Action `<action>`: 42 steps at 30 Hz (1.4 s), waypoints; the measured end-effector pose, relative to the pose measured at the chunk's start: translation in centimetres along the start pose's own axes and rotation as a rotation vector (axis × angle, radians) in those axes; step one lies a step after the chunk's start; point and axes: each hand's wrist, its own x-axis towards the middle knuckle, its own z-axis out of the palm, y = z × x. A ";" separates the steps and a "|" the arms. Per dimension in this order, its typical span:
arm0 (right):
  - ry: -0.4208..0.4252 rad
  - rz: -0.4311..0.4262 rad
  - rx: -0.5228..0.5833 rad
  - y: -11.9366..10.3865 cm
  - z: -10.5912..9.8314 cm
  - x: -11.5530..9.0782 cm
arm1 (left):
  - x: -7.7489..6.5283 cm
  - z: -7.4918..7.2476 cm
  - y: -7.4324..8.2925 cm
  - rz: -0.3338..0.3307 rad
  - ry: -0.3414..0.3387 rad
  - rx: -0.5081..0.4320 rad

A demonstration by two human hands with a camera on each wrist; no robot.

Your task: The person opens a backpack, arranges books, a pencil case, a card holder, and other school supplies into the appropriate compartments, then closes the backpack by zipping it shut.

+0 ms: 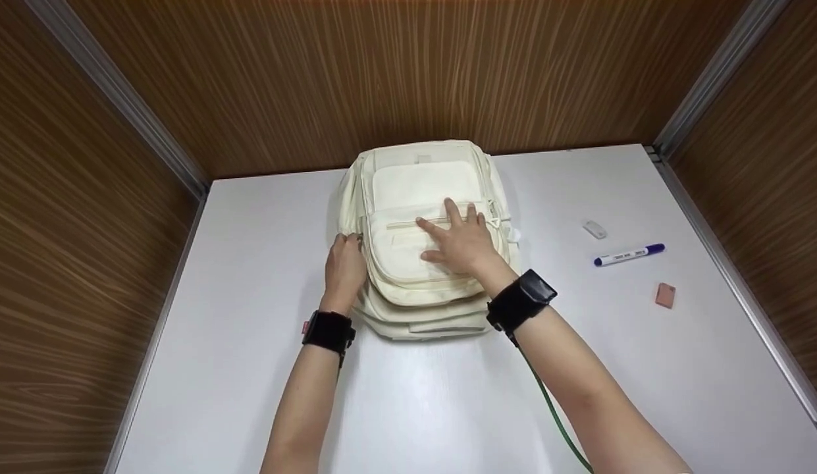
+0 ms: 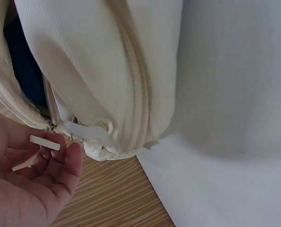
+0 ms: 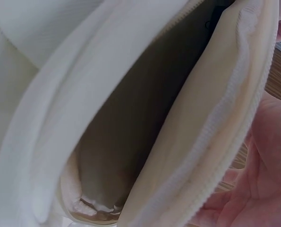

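A cream backpack (image 1: 421, 184) lies on the white table, its front panel facing up. At its left side my left hand (image 1: 345, 270) pinches a pale zipper pull (image 2: 45, 143). Next to that hand, the left wrist view shows a gap in the zipper with something dark blue (image 2: 24, 61) inside. My right hand (image 1: 464, 240) rests on the front panel with its fingers spread, near a short horizontal zipper. In the right wrist view a front pocket (image 3: 131, 109) gapes wide, its inside dark; what it contains cannot be made out.
To the right of the backpack lie a small white object (image 1: 595, 229), a blue-capped marker (image 1: 629, 255) and a small pinkish block (image 1: 665, 295). Wood-grain panels (image 1: 408, 79) stand at the back and both sides. A green cable (image 1: 553, 408) runs along the right forearm.
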 end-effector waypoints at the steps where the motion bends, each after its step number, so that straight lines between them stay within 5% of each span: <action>1: 0.000 -0.003 -0.003 0.0 0.0 0.1 | -0.2 0.0 0.0 -0.001 0.007 -0.008; 7: 0.009 -0.008 -0.018 0.1 -0.2 0.7 | -1.0 -0.2 0.3 0.014 0.017 -0.010; 22: 0.035 0.033 -0.005 0.7 -0.2 1.4 | -4.3 -0.9 1.3 -0.026 -0.133 -0.027; 42: 0.055 0.029 -0.061 0.7 -0.1 1.3 | -7.6 -2.0 3.2 0.129 -0.304 -0.022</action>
